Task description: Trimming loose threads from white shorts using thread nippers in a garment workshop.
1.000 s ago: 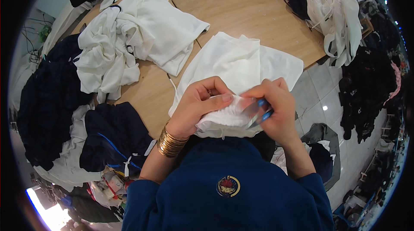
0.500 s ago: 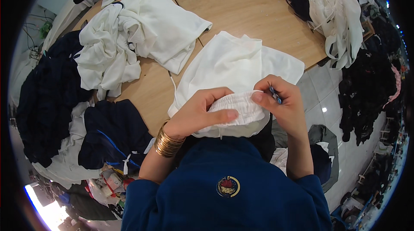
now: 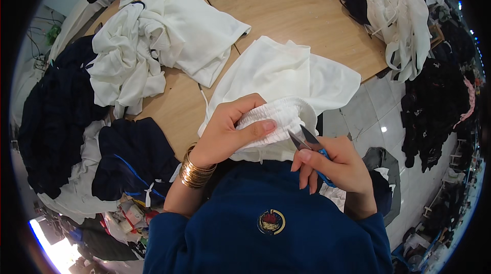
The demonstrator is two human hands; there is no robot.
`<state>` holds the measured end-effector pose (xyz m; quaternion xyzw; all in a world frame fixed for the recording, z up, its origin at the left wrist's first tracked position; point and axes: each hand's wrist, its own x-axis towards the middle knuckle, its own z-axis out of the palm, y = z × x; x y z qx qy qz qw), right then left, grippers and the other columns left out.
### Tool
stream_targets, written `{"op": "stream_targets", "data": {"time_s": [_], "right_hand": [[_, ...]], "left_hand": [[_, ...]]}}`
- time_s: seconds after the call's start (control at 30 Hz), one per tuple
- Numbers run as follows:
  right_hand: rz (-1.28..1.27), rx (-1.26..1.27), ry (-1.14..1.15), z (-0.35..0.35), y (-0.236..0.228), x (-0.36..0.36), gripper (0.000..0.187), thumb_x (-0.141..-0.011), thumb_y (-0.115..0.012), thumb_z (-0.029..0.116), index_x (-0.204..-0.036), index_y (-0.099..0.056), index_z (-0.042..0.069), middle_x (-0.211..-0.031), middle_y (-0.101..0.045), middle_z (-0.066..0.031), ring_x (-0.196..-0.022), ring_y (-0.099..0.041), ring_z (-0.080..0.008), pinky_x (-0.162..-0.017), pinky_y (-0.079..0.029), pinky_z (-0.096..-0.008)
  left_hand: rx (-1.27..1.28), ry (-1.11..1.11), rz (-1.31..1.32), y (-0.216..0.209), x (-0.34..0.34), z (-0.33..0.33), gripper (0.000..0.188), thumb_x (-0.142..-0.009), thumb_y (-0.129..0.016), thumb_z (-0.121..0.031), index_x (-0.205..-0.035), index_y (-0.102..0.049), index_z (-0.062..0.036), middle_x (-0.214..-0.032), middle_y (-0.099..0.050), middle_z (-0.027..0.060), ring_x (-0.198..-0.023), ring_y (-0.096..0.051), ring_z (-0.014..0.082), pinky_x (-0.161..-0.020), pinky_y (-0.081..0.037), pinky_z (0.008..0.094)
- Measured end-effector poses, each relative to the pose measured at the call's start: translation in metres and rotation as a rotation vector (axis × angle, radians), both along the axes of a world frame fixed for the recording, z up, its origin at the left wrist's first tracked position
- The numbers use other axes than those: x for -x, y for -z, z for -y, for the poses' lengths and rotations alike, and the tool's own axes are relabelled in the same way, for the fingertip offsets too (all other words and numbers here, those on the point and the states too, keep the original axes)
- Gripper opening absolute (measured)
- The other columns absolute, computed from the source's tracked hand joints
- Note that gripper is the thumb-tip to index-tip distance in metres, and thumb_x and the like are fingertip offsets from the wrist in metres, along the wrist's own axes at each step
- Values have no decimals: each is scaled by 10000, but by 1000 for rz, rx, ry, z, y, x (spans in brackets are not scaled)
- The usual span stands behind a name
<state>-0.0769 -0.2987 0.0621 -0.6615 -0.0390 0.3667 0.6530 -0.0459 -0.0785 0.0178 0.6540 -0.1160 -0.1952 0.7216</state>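
Centre of frame, left hand (image 3: 230, 129): clasping gathered white elastic waistband (image 3: 280, 115)
Right of centre, right hand (image 3: 341, 165): grasping blue-handled thread snips (image 3: 318, 148), blades (image 3: 310, 136) parted

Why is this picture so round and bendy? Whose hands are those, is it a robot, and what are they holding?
No robot here! These are a person's own bare hands. The camera sits on their head and looks down, so you see their blue top at the bottom. Its very wide lens makes straight edges bend.

The left hand, with gold bracelets on its wrist, holds a white garment by its gathered band. The right hand holds small blue-handled scissors, with the blades apart and their tips toward the band.

On the wooden table in front are more white clothes to the left, and a pale heap to the right.
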Motion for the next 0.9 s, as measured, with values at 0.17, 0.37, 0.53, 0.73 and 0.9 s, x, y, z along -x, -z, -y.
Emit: {"op": "stream_targets", "data": {"time_s": [0.17, 0.37, 0.53, 0.73, 0.9], "right_hand": [[12, 76, -30, 1, 0, -4, 261, -924, -498, 163, -799, -604, -40, -557, -593, -86, -424, -546, -109, -411, -403, -205], [51, 171, -71, 4, 1, -7, 279, -919, -510, 210, -767, -605, -5, -499, -551, -53, -390, -506, -92, -397, -376, -209], [97, 263, -128, 5, -2, -10, 297, -915, -505, 250, -753, -598, 20, -461, -520, -28, -379, -497, -94, -387, -376, -225], [149, 319, -180, 9, -2, -13, 298, -910, -508, 267, -740, -601, 41, -459, -511, -11, -397, -504, -92, -404, -379, -229], [95, 244, -120, 8, 2, -13, 255, -905, -544, 206, -746, -620, 21, -474, -530, -24, -378, -462, -64, -386, -338, -208]], "left_hand": [[-24, -2, 42, 0, 0, 2, 178, -832, -646, -175, -873, -596, -9, -753, -541, -20, -699, -466, 32, -617, -379, 192], [-90, -3, 68, -1, 1, 2, 181, -819, -664, -171, -863, -600, -8, -756, -539, -12, -705, -471, 41, -623, -380, 199], [-118, 2, 83, -6, 0, 4, 190, -804, -682, -164, -857, -601, 0, -762, -538, 0, -714, -476, 50, -635, -383, 202], [-131, 8, 92, -5, -1, 6, 197, -803, -685, -162, -855, -599, 7, -767, -539, 6, -718, -479, 57, -637, -382, 205], [-70, 25, 50, -1, -2, 3, 193, -833, -643, -178, -852, -597, 9, -749, -543, 1, -692, -468, 44, -609, -377, 202]]}}
